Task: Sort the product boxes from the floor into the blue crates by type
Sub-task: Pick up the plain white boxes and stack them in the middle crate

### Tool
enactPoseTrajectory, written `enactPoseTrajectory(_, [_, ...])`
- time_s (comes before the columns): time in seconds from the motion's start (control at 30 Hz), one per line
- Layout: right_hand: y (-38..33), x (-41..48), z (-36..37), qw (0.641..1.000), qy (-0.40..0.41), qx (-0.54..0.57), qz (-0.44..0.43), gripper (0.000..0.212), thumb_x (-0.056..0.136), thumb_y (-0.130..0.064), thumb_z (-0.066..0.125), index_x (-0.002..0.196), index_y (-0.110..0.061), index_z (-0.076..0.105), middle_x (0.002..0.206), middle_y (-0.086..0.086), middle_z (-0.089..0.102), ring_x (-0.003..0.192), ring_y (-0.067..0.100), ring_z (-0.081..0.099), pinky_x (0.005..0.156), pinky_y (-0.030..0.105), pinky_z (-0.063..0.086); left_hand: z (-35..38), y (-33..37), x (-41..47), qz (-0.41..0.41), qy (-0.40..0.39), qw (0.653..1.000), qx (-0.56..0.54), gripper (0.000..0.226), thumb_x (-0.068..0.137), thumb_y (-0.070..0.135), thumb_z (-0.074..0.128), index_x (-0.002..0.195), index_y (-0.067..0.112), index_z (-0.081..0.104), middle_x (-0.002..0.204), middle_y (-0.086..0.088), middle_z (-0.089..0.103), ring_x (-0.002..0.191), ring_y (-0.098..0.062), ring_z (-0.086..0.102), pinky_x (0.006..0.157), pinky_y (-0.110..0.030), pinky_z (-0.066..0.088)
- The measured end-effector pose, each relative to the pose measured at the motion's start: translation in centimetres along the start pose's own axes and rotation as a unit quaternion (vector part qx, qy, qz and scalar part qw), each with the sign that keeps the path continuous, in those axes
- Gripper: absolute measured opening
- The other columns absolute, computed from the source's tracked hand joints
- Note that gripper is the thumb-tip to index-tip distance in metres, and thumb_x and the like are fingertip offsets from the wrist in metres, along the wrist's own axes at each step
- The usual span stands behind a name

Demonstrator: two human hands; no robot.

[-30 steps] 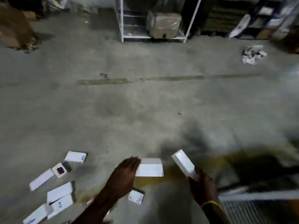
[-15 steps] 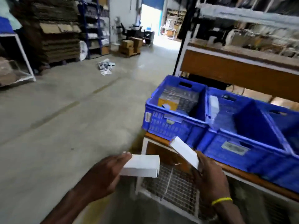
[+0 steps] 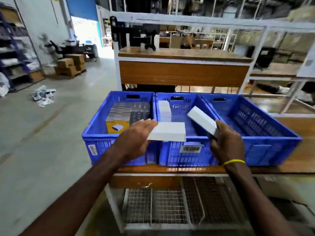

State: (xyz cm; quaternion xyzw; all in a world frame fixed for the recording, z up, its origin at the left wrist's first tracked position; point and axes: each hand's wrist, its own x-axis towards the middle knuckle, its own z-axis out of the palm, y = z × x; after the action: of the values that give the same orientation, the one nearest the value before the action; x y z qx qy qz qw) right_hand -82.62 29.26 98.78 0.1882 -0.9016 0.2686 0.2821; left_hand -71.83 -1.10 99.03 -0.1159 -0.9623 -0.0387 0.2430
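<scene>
The table point(image 3: 289, 160) carries three blue crates side by side; the left crate point(image 3: 95, 133) is stacked with yellow and grey product boxes point(image 3: 119, 116), the middle crate point(image 3: 180, 155) has a few white boxes point(image 3: 164, 108) standing against its left wall, and the right crate point(image 3: 272, 145) stands just beside it. Both hands are over the middle crate's near rim. The left hand point(image 3: 136, 138) holds a flat white box point(image 3: 167, 132) level by its left end, fingers point(image 3: 148, 124) long across the top, thumb hidden beneath; the right hand point(image 3: 228, 143) grips a tilted white box point(image 3: 202, 120) by its lower end, fingers wrapped round it, far end raised over the crate's inside.

The step in hand, as I judge it, is putting white with white; best to lower each box past the rim before letting go, one hand at a time, and set it against the standing white ones. The near rim and the wall shared with the left crate could catch a corner.

Around are cardboard cartons point(image 3: 69, 65) and scattered papers point(image 3: 43, 95) on the floor to the left, and wire mesh point(image 3: 170, 205) under the table; none blocks the drop.
</scene>
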Motion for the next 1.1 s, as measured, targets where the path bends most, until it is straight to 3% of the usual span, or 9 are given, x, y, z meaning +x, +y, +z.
enactPoseTrajectory(0.1, [0.0,3.0,0.3,0.997,-0.022,-0.055,0.045,0.043,0.077,-0.021,0.07,0.118,-0.015,0.059,0.107,0.016,0.068,0.094,0.041,0.064,0.07,0.042,0.051,1.2,-1.2,4.5,0.014,-0.026,1.0,0.006,0.063,0.086,0.011,0.063,0.145,0.011,0.043,0.147,-0.01,0.05,0.134,-0.029,0.047,0.119,-0.039,0.031])
enactPoseTrajectory(0.23, [0.4,6.0,1.6,0.992,-0.031,-0.09,0.089,0.03,0.078,-0.03,0.067,0.103,-0.017,0.055,0.096,0.016,0.069,0.086,0.043,0.063,0.065,0.043,0.052,2.4,-1.7,9.4,0.023,-0.049,0.998,0.006,0.058,0.088,0.013,0.061,0.144,0.013,0.045,0.145,-0.007,0.052,0.128,-0.028,0.051,0.108,-0.04,0.039])
enactPoseTrajectory(0.4, [1.1,9.5,4.6,0.979,-0.077,-0.121,0.148,0.034,0.077,-0.036,0.067,0.101,-0.014,0.058,0.096,0.023,0.067,0.089,0.044,0.064,0.068,0.044,0.052,5.3,-1.0,14.0,0.009,-0.105,0.99,0.096,0.037,0.083,0.018,0.06,0.119,0.017,0.054,0.113,-0.007,0.066,0.102,-0.031,0.064,0.082,-0.04,0.051])
enactPoseTrajectory(0.53, [2.2,12.4,7.6,0.967,-0.11,-0.148,0.173,0.039,0.08,-0.036,0.067,0.105,-0.007,0.061,0.104,0.024,0.066,0.097,0.044,0.063,0.075,0.043,0.052,8.0,0.5,17.4,-0.011,-0.153,0.973,0.173,0.023,0.079,0.016,0.06,0.102,0.014,0.059,0.098,-0.008,0.068,0.09,-0.033,0.067,0.069,-0.035,0.045])
enactPoseTrajectory(0.63, [3.8,15.1,10.2,0.961,-0.151,-0.151,0.177,0.036,0.081,-0.031,0.067,0.106,-0.005,0.062,0.109,0.024,0.065,0.102,0.043,0.063,0.079,0.043,0.053,10.2,1.8,20.2,-0.02,-0.175,0.963,0.205,0.02,0.081,0.016,0.063,0.101,0.015,0.064,0.098,-0.007,0.067,0.091,-0.031,0.068,0.068,-0.032,0.037])
enactPoseTrajectory(0.77, [6.6,19.2,14.1,0.957,-0.19,-0.137,0.172,0.034,0.082,-0.026,0.067,0.109,-0.005,0.062,0.114,0.021,0.065,0.109,0.04,0.061,0.085,0.042,0.052,14.6,2.4,24.5,-0.037,-0.191,0.961,0.199,0.028,0.084,0.02,0.067,0.111,0.018,0.062,0.11,-0.006,0.067,0.102,-0.028,0.067,0.074,-0.031,0.045])
enactPoseTrajectory(0.97, [10.6,24.7,19.3,0.946,-0.265,-0.112,0.149,0.042,0.081,-0.029,0.069,0.116,-0.006,0.06,0.12,0.02,0.063,0.112,0.038,0.061,0.089,0.041,0.051,23.2,2.4,29.3,-0.084,-0.262,0.946,0.168,0.024,0.093,0.007,0.055,0.116,0.013,0.061,0.114,-0.009,0.068,0.106,-0.028,0.067,0.079,-0.034,0.052])
enactPoseTrajectory(1.1, [11.6,26.0,21.8,0.938,-0.298,-0.096,0.147,0.048,0.08,-0.028,0.071,0.12,-0.006,0.057,0.122,0.02,0.061,0.115,0.038,0.059,0.088,0.042,0.051,27.7,2.7,30.3,-0.115,-0.309,0.928,0.172,0.017,0.088,0.014,0.063,0.104,0.013,0.072,0.099,-0.005,0.072,0.094,-0.028,0.069,0.075,-0.034,0.057])
